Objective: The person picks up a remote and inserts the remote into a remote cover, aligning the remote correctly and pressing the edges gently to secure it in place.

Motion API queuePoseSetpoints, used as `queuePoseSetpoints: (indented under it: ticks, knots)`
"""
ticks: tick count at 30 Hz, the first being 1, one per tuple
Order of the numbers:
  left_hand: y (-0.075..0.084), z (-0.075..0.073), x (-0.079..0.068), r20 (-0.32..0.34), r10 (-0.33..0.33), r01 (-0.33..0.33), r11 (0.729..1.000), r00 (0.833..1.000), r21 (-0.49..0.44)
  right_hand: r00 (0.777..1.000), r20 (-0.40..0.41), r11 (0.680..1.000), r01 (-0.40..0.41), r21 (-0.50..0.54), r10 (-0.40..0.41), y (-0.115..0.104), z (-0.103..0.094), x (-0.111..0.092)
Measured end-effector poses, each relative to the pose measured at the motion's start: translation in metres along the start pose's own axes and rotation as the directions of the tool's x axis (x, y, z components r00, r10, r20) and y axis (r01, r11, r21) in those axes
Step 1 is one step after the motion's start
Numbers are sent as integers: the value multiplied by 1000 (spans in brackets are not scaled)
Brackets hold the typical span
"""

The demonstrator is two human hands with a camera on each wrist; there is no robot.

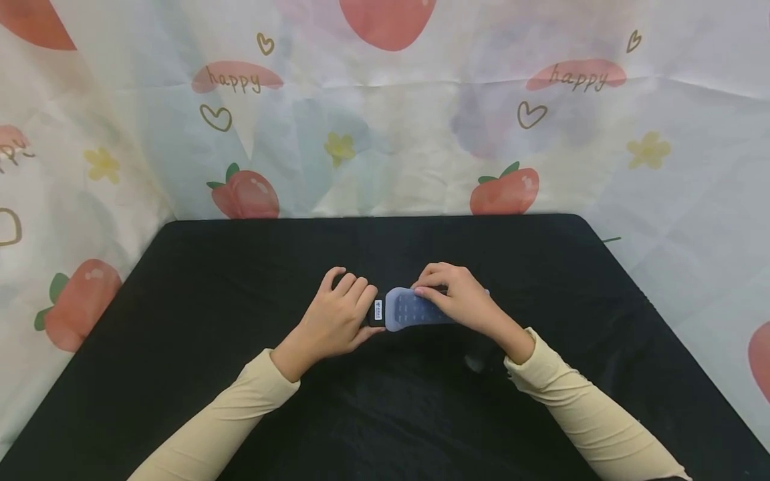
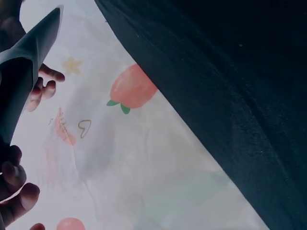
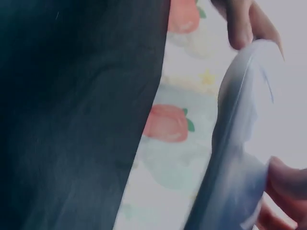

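Note:
Over the table, both hands hold a black remote control (image 1: 373, 319) partly inside a translucent bluish silicone cover (image 1: 402, 312). Rows of button bumps show on the cover. My left hand (image 1: 337, 317) grips the bare black end, where a white label (image 1: 378, 310) is visible. On the other side, my right hand (image 1: 460, 300) pinches the cover along its far edge, hiding part of that end. In the left wrist view the black remote body enters the open mouth of the cover (image 2: 45, 36). The right wrist view has the pale cover (image 3: 249, 105) close up, thumb and fingers at its edge.
A black-covered table (image 1: 240, 280) lies under the hands, with a small pale patch (image 1: 475, 363) near the right forearm. Behind and at both sides hangs a cloth (image 1: 385, 147) printed with strawberries, flowers and hearts.

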State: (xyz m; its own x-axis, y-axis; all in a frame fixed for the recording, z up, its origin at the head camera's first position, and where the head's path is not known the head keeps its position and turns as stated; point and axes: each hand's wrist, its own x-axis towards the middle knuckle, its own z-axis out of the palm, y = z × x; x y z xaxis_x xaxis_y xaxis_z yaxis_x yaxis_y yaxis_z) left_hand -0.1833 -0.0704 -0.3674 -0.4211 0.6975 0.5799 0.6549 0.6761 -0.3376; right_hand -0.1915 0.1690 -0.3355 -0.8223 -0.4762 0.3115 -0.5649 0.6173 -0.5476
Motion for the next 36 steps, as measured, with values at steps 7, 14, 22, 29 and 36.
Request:
queuePoseSetpoints:
  ticks: [7, 14, 22, 29, 36]
  knots:
    - [1, 0, 1, 19, -6, 6, 1000, 1000, 4, 993, -108, 995, -37, 90, 47, -9, 4, 0]
    - [0, 1, 2, 78, -28, 28, 1000, 997, -5, 996, -89, 999, -27, 18, 29, -16, 4, 4]
    - [-5, 0, -2, 53, -60, 60, 998, 997, 0, 999, 2, 998, -54, -8, 54, -7, -13, 5]
    - [-4, 1, -2, 8, -6, 6, 1000, 1000, 6, 996, -60, 993, -60, 100, 66, -6, -15, 1]
    - [-3, 1, 0, -10, 23, -24, 999, 1000, -31, 987, -149, 996, -53, 76, 64, -8, -10, 1]
